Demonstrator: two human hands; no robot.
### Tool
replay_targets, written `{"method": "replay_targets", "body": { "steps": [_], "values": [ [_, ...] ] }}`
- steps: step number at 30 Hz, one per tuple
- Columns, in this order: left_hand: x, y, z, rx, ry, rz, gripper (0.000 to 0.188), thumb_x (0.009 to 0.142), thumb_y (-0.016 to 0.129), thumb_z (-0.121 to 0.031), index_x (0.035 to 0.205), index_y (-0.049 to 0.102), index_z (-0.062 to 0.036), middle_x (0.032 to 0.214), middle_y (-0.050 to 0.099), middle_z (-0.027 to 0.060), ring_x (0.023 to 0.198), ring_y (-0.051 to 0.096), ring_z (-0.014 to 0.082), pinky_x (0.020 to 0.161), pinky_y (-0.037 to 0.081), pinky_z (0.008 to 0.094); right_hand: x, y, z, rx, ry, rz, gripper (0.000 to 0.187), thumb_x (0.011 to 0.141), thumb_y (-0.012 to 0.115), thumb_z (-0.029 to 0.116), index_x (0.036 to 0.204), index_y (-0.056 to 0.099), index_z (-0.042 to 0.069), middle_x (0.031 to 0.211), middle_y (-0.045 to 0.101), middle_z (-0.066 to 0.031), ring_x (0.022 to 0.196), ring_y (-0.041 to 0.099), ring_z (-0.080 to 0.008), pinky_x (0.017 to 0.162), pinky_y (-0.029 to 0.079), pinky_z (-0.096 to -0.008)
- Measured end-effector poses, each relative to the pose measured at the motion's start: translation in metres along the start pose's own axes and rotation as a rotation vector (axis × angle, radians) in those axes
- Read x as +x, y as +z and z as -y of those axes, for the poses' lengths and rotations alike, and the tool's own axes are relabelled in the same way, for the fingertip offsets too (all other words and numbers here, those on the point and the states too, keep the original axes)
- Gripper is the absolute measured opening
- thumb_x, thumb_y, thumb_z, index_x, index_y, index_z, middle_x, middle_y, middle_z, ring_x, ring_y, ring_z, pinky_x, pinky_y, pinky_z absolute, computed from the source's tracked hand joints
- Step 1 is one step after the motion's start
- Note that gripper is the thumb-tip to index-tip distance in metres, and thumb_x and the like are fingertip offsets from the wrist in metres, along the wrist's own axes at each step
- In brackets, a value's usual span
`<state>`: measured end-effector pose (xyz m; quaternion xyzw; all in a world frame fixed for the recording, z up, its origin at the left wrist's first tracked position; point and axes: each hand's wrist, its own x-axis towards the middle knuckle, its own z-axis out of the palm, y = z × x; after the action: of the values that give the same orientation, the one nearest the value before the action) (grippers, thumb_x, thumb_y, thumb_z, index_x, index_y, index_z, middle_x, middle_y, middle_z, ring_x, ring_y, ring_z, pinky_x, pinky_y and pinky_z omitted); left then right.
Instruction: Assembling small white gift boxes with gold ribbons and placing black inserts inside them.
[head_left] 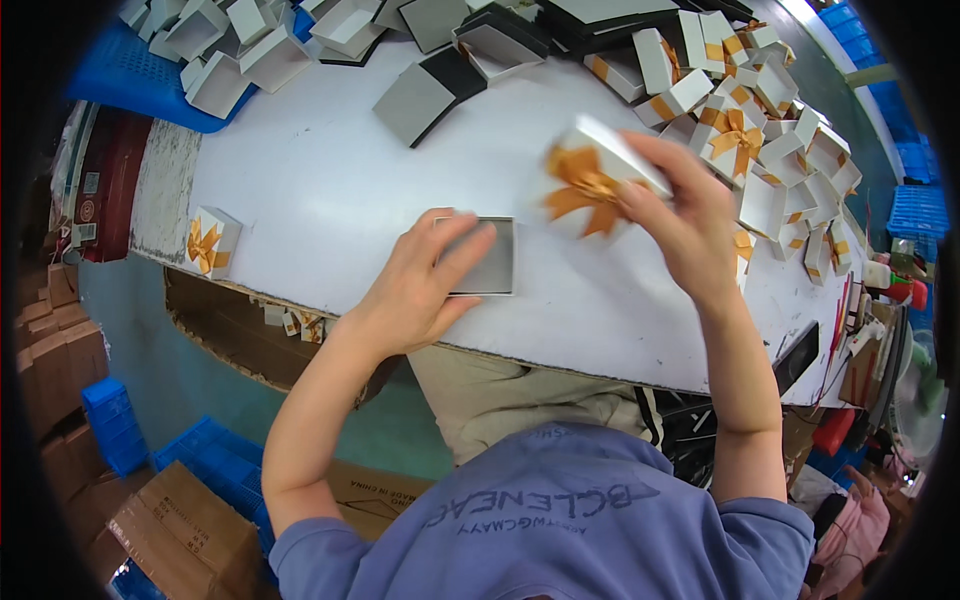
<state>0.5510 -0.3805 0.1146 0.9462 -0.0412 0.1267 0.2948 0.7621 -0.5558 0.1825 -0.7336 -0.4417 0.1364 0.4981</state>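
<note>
A white box lid (622,160) with a gold ribbon bow is held up over the table in my right hand (690,220), thumb by the bow and fingers on the far side. Motion blurs the lid a little. Below and left of it, a shallow open box base (495,262) with a grey inside lies on the table. My left hand (420,275) grips this base from the left, with its thumb at the near edge and its fingers reaching across the top. Part of the base is hidden under those fingers.
White lids with gold bows (735,140) are heaped at the right. Grey and black boxes (430,95) lie at the back, beside a blue basket (150,85) of open boxes. One bowed box (213,243) stands near the left edge. A dark phone (797,357) lies at right.
</note>
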Motion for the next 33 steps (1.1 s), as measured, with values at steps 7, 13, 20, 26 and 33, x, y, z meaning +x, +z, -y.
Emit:
{"method": "replay_targets", "body": {
  "steps": [7, 13, 20, 26, 33],
  "values": [
    [0.019, 0.009, 0.005, -0.276, -0.057, -0.170, 0.099, 0.056, 0.082, -0.013, 0.137, 0.025, -0.0030, 0.135, 0.031, 0.0204, 0.118, 0.040, 0.0377, 0.093, 0.042, 0.0430, 0.002, 0.069, -0.013, 0.053, 0.087, 0.310, 0.027, 0.084, 0.059, 0.022, 0.100, 0.065, 0.001, 0.081, 0.064, -0.0117, 0.068, 0.060, -0.0241, 0.063, 0.048, -0.0329],
    [0.017, 0.003, -0.001, 0.122, -0.070, -0.041, 0.086, 0.058, 0.082, -0.025, 0.131, 0.040, -0.0039, 0.129, 0.042, 0.0141, 0.119, 0.039, 0.0328, 0.096, 0.035, 0.0435, -0.012, 0.078, -0.011, -0.585, -0.351, 0.137, 0.028, 0.080, 0.061, 0.021, 0.103, 0.059, 0.005, 0.082, 0.059, -0.0063, 0.079, 0.056, -0.0219, 0.072, 0.043, -0.0355],
    [-0.001, -0.083, -0.022, 0.581, -0.536, 0.266, 0.088, 0.059, 0.080, -0.027, 0.132, 0.036, -0.0039, 0.133, 0.040, 0.0138, 0.126, 0.032, 0.0357, 0.101, 0.025, 0.0503, 0.068, 0.091, -0.010, -0.584, -0.581, 0.171, 0.042, 0.077, 0.064, 0.017, 0.116, 0.053, 0.006, 0.113, 0.054, -0.0103, 0.100, 0.055, -0.0270, 0.085, 0.043, -0.0373],
    [0.083, -0.098, 0.106, 0.388, -0.258, -0.433, 0.046, 0.082, 0.063, -0.021, 0.121, 0.048, -0.0035, 0.130, 0.039, 0.0271, 0.117, 0.040, 0.0462, 0.097, 0.036, 0.0440, 0.102, 0.123, -0.034, -0.784, -0.554, 0.350, 0.038, 0.074, 0.063, 0.010, 0.111, 0.056, 0.009, 0.127, 0.048, -0.0118, 0.102, 0.055, -0.0299, 0.084, 0.046, -0.0380],
    [0.084, -0.084, 0.159, 0.433, -0.432, -0.426, 0.019, 0.081, 0.064, -0.021, 0.089, 0.062, -0.0042, 0.136, 0.035, 0.0275, 0.125, 0.031, 0.0475, 0.101, 0.027, 0.0515, 0.078, 0.087, -0.048, -0.259, -0.518, 0.126, 0.036, 0.072, 0.062, 0.009, 0.108, 0.060, 0.009, 0.105, 0.058, -0.0116, 0.092, 0.059, -0.0290, 0.077, 0.047, -0.0372]
  ]
}}
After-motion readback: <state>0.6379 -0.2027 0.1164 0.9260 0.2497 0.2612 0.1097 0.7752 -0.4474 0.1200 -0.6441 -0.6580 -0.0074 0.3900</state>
